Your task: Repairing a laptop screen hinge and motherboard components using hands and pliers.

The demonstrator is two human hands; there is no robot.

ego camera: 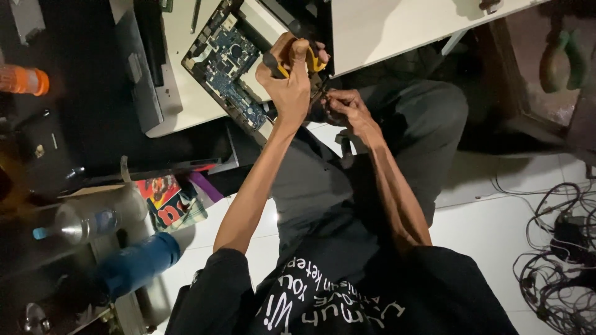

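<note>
head view: right hand (344, 108) fingers' contents unclear

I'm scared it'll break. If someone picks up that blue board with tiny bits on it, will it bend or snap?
The circuit board looks thin and flat, so it is probably stiff and light. Its many tiny parts suggest it is fragile. It lies at the table edge, so a push might slide it off.

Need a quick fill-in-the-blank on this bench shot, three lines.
1. The left hand grips a screwdriver whose handle is black and ___.
2. The blue circuit board lies on a ___ table.
3. The tangled cables lie on the floor at the person's ___ side.
Missing words: yellow; white; right.
</note>
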